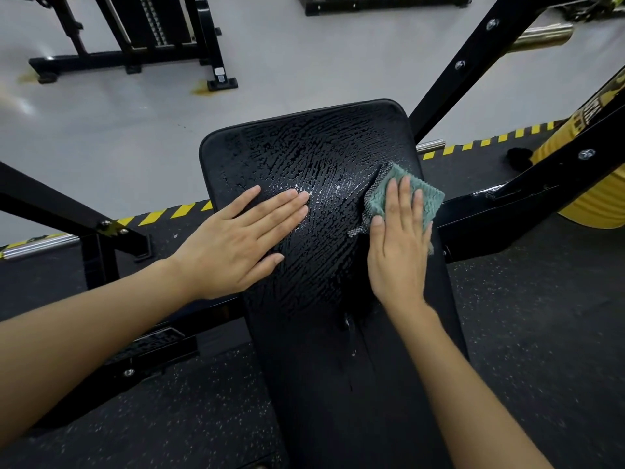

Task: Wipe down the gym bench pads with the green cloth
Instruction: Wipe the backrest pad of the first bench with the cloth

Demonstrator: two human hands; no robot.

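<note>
A long black bench pad [304,150] runs from the bottom of the view up to the middle, its far half covered in wet streaks and droplets. My right hand [399,245] lies flat on the folded green cloth [427,196], pressing it against the pad's right edge. The cloth's far end and a grey mesh edge stick out past my fingers. My left hand [236,242] rests palm-down on the pad's left side, fingers spread and pointing toward the wet middle, holding nothing.
Black steel frame beams [473,62] cross behind and beside the pad on both sides. A yellow weight plate [588,201] hangs at the right. A weight-stack machine [142,38] stands on the grey floor beyond. Black rubber flooring with yellow-black hazard tape [162,214] surrounds the bench.
</note>
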